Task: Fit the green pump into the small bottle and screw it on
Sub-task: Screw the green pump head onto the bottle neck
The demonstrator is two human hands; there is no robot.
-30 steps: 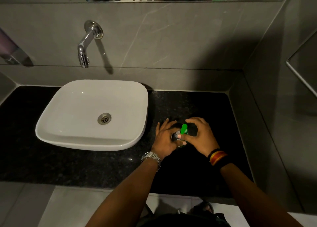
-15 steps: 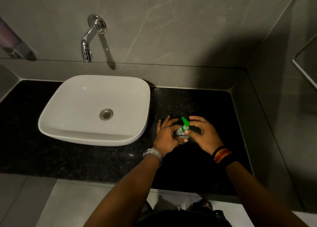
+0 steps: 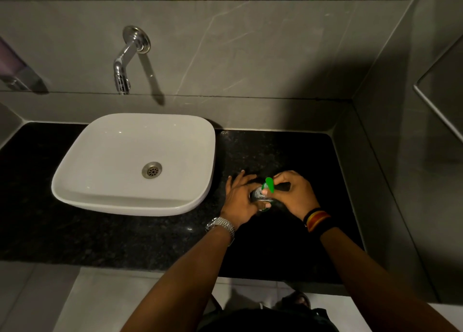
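The small bottle [image 3: 258,196] stands on the black granite counter [image 3: 288,156], to the right of the basin. My left hand [image 3: 239,199] wraps around its body, so little of it shows. The green pump [image 3: 269,184] sits on top of the bottle, its nozzle pointing away from me. My right hand [image 3: 297,194] pinches the pump at its collar with thumb and fingertips.
A white square basin [image 3: 82,181] sits on the counter's left half, under a chrome wall tap [image 3: 125,61]. Grey tiled walls close the back and right side. The counter's front edge runs just below my forearms.
The green pump's nozzle has swung round on the bottle between frames as my right hand's fingers shifted on it. My left hand stays on the bottle.
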